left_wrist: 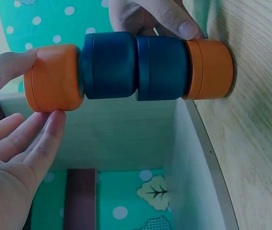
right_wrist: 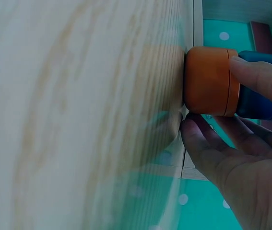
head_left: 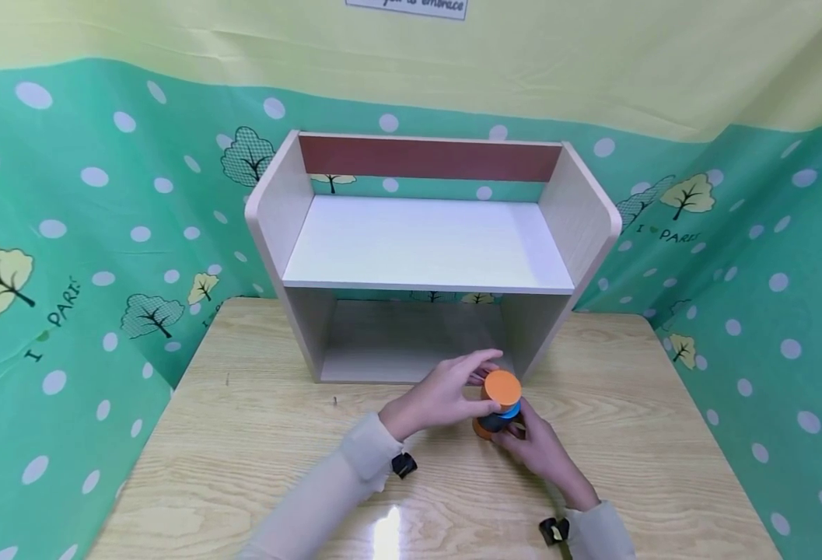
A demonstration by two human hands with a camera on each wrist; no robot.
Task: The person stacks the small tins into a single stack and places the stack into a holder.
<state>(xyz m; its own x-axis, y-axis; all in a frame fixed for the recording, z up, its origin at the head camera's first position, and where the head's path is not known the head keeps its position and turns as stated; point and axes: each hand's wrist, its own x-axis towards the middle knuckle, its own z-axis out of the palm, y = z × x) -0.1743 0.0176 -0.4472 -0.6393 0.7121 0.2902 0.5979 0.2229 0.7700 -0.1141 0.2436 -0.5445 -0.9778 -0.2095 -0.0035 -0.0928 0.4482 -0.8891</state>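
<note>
A stack of small round lidded jars stands upright on the table in front of the shelf's right side. From the top it runs orange jar [head_left: 502, 389], dark blue jar [left_wrist: 111, 66], second dark blue jar [left_wrist: 163, 68], orange jar [left_wrist: 213, 69]. My left hand [head_left: 445, 393] pinches the top orange jar between thumb and fingertips. Low on the stack, my right hand [head_left: 540, 447] holds the bottom orange jar [right_wrist: 207, 81], its thumb near the lid seam and its other fingers partly hidden behind. The jars' contents cannot be seen.
A two-level white shelf unit [head_left: 428, 245] stands at the back of the wooden table [head_left: 257, 443], close behind the hands. Green and yellow patterned cloth [head_left: 138, 148] hangs around the back and sides. Black clips [head_left: 404, 465] sit by the wrists.
</note>
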